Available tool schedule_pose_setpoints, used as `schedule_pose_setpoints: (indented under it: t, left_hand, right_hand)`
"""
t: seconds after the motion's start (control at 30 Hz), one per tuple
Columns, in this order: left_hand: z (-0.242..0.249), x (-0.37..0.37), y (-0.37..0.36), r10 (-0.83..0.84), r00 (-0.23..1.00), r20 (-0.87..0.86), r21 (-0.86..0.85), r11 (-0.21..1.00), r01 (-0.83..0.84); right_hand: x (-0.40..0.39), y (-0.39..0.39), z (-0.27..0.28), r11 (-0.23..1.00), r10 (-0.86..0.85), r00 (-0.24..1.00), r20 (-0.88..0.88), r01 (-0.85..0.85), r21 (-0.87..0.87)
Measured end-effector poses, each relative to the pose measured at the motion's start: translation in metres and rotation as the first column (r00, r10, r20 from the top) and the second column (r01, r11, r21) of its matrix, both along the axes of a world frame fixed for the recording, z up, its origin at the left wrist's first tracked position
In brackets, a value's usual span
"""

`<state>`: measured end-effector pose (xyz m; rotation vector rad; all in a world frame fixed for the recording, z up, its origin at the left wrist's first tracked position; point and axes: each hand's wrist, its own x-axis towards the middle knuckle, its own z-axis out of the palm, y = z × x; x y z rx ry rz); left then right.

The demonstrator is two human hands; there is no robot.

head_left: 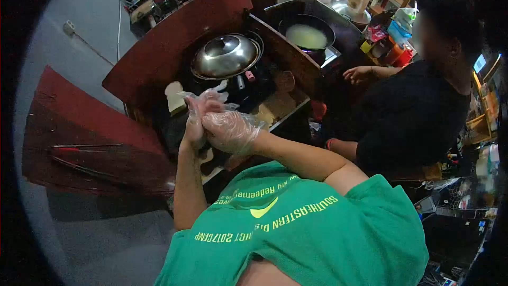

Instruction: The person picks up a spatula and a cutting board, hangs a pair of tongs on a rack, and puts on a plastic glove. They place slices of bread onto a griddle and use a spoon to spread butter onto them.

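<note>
Both of my hands wear thin clear plastic gloves and meet in front of my chest, above the cooking counter. The fingers of my left hand [207, 105] are spread, and its plastic glove [221, 87] stands loose and crinkled past the fingertips. My right hand [233, 131] is closed against the base of my left hand, gripping the glove there. A white slice of bread [175, 98] stands just left of my hands. Beyond them a domed metal lid [227, 55] covers a pan on the stove.
A co-worker in black [413, 111] stands at right, one hand extended beside a wok [307, 34] of pale liquid. A reddish-brown board [180, 32] rises behind the stove. Tongs [84, 161] lie on the red panel at left. A wooden partition [286, 42] separates the stoves.
</note>
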<state>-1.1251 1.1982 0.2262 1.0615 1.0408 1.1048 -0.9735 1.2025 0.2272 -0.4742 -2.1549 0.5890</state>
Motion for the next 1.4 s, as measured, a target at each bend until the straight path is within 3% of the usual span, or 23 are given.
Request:
schedule_pose_setpoints:
  t: [0.1, 0.17, 0.23, 0.27, 0.3, 0.37, 0.5, 0.57, 0.6, 0.73, 0.77, 0.83, 0.87, 0.97, 1.0, 1.03, 1.1, 1.13, 1.2, 1.23, 1.3, 1.33, 1.4]
  left_hand:
    - [0.005, 0.007, -0.007, -0.060, 0.995, 0.076, -0.052, 0.997, 0.064]
    - [0.001, 0.005, -0.002, -0.089, 0.996, 0.013, 0.014, 0.996, 0.089]
    - [0.002, 0.001, 0.005, -0.117, 0.988, -0.102, 0.072, 0.990, 0.124]
    - [0.001, 0.003, 0.013, -0.037, 0.986, -0.165, 0.153, 0.986, 0.063]
    - [0.003, 0.007, 0.015, 0.057, 0.998, 0.001, 0.085, 0.995, -0.056]
    - [-0.001, 0.012, 0.025, 0.200, 0.978, -0.054, 0.285, 0.942, -0.177]
    - [-0.033, 0.016, 0.026, 0.350, 0.935, -0.063, 0.182, 0.925, -0.334]
    - [-0.055, 0.021, 0.021, 0.365, 0.884, 0.294, 0.201, 0.880, -0.430]
    - [-0.061, 0.022, 0.016, 0.364, 0.882, 0.299, 0.203, 0.879, -0.432]
    - [-0.067, 0.028, 0.008, 0.306, 0.952, -0.014, 0.121, 0.945, -0.302]
    - [-0.064, 0.031, 0.008, 0.300, 0.954, -0.014, 0.124, 0.947, -0.296]
    - [-0.048, 0.038, 0.006, 0.480, 0.769, -0.422, 0.606, 0.780, -0.154]
    - [-0.035, 0.039, 0.007, 0.594, 0.464, -0.657, 0.709, 0.696, 0.114]
    - [-0.038, 0.038, 0.009, 0.585, 0.488, -0.647, 0.724, 0.673, 0.153]
    - [-0.017, 0.044, 0.004, 0.437, 0.337, -0.834, 0.512, 0.841, 0.175]
    - [-0.009, 0.048, 0.006, 0.437, 0.344, -0.831, 0.518, 0.834, 0.192]
    - [0.002, 0.054, 0.012, 0.570, 0.233, -0.788, 0.608, 0.658, 0.444]
    - [0.012, 0.060, 0.012, 0.569, 0.239, -0.787, 0.608, 0.650, 0.455]
    - [0.027, 0.072, 0.010, 0.610, -0.117, -0.784, 0.351, 0.590, 0.727]
    - [0.022, 0.071, 0.011, 0.611, -0.117, -0.783, 0.349, 0.587, 0.731]
    - [-0.009, 0.060, 0.020, 0.337, 0.154, -0.929, 0.354, 0.685, 0.637]
    - [-0.026, 0.054, 0.025, 0.188, 0.298, -0.936, 0.335, 0.732, 0.593]
    - [-0.038, 0.049, 0.033, -0.102, 0.565, -0.818, 0.255, 0.817, 0.517]
  right_hand:
    - [0.003, -0.001, -0.005, 0.999, 0.010, 0.999, 0.042, -0.009, -0.031]
    - [0.007, 0.001, -0.007, 0.997, 0.033, 0.997, 0.076, -0.028, -0.074]
    - [0.012, 0.011, -0.001, 0.996, 0.089, 0.970, 0.226, -0.081, -0.042]
    - [0.014, 0.014, 0.007, 0.988, 0.029, 0.979, 0.201, 0.003, -0.154]
    - [0.012, 0.022, 0.004, 0.997, 0.023, 0.997, 0.075, -0.018, -0.076]
    - [0.016, 0.028, 0.008, 0.998, -0.025, 0.994, 0.108, 0.032, -0.057]
    - [0.015, 0.033, 0.002, 0.996, 0.031, 0.992, 0.119, -0.021, -0.081]
    - [0.011, 0.032, -0.002, 1.000, -0.027, 0.986, -0.167, 0.029, 0.010]
    - [0.017, 0.031, 0.001, 0.997, -0.005, 0.998, -0.058, 0.000, -0.083]
    - [0.016, 0.039, -0.006, 0.993, -0.099, 0.995, 0.034, 0.100, -0.054]
    - [0.015, 0.040, -0.014, 0.994, -0.109, 0.993, 0.038, 0.110, -0.025]
    - [0.014, 0.041, -0.016, 0.991, -0.130, 0.991, 0.042, 0.130, 0.006]
    - [0.015, 0.043, -0.013, 0.994, -0.111, 0.993, 0.048, 0.111, 0.006]
    - [0.020, 0.045, 0.011, 0.986, -0.159, 0.987, -0.005, 0.159, 0.042]
    - [0.021, 0.048, 0.017, 0.980, -0.187, 0.982, 0.011, 0.185, 0.071]
    - [0.025, 0.050, 0.020, 0.972, -0.214, 0.976, 0.024, 0.211, 0.099]
    - [0.033, 0.057, 0.023, 0.977, -0.210, 0.971, 0.114, 0.205, 0.052]
    - [0.036, 0.060, 0.025, 0.977, -0.212, 0.960, 0.181, 0.203, 0.067]
    - [0.044, 0.057, 0.036, 0.972, -0.215, 0.955, 0.204, 0.189, 0.143]
    - [0.044, 0.055, 0.042, 0.971, -0.220, 0.955, 0.201, 0.193, 0.142]
    - [0.045, 0.050, 0.052, 0.975, -0.219, 0.876, 0.430, 0.179, 0.131]
    - [0.047, 0.048, 0.062, 0.974, -0.223, 0.876, 0.428, 0.183, 0.132]
    - [0.057, 0.044, 0.079, 0.991, -0.131, 0.800, 0.586, 0.116, 0.063]
